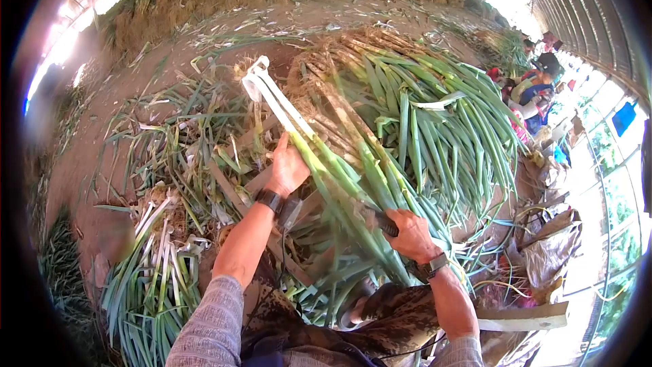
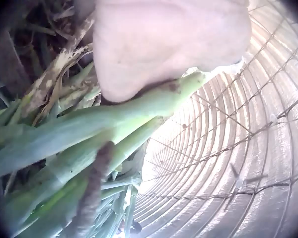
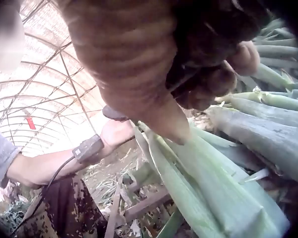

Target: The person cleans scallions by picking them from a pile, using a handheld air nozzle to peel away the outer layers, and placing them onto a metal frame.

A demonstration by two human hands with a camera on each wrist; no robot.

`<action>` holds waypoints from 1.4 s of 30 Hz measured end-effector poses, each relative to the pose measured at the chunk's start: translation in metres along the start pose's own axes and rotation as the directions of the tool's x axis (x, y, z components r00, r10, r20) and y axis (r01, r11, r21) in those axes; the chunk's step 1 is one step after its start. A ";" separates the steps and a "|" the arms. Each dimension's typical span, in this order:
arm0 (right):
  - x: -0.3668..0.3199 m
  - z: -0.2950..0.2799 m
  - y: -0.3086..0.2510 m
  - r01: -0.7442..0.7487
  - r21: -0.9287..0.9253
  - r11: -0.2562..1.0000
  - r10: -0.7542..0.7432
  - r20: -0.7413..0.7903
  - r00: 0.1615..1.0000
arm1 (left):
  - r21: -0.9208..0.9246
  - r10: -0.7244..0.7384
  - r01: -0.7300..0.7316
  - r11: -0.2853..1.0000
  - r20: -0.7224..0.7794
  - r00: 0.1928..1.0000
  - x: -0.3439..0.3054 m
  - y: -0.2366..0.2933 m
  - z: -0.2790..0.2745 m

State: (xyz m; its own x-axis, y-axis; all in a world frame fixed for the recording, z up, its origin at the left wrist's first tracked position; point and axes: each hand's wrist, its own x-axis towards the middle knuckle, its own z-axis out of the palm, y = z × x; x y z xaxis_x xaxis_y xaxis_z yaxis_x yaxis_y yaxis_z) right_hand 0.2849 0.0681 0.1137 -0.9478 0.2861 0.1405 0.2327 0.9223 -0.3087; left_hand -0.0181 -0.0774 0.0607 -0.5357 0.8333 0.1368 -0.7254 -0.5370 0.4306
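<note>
In the head view my left hand grips several long green onions, their clean white ends pointing up and away from me. The green leaves of these onions run down toward my right knee. My right hand holds a knife by its black handle, over the leaves; its blade is blurred. The left wrist view shows the left hand close over the green stalks. In the right wrist view, the right hand's thumb lies right at the leaves, its other fingers curled in shadow.
A big heap of unpeeled onions with brown roots lies ahead to the right. Stripped leaves and scraps litter the ground on the left, beside a pile of white-stemmed onions. Wooden slats lie below my left hand. People sit far right.
</note>
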 end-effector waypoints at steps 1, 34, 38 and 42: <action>0.003 0.001 0.002 0.004 -0.001 1.000 -0.004 0.001 1.000 | -0.011 -0.013 0.013 1.000 0.004 1.000 -0.001 -0.001 0.003; -0.008 -0.008 0.026 -0.063 0.050 0.997 0.064 -0.027 0.998 | 0.230 0.078 0.028 0.973 -0.439 0.895 0.009 -0.027 -0.016; -0.004 -0.011 0.022 -0.099 0.112 0.989 0.099 0.011 0.995 | 0.197 0.010 0.075 0.978 -0.403 0.915 0.012 -0.034 -0.021; -0.009 -0.027 0.018 -0.148 0.134 0.980 0.142 0.054 0.988 | 0.170 -0.020 0.097 0.981 -0.407 0.913 0.011 -0.032 -0.015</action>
State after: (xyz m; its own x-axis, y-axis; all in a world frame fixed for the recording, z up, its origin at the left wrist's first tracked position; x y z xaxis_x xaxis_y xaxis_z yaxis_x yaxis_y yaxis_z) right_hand 0.3031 0.0892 0.1322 -0.9156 0.3996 0.0443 0.3389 0.8265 -0.4496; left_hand -0.0070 -0.0529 0.0350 -0.6506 0.7181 -0.2472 -0.6902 -0.4233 0.5869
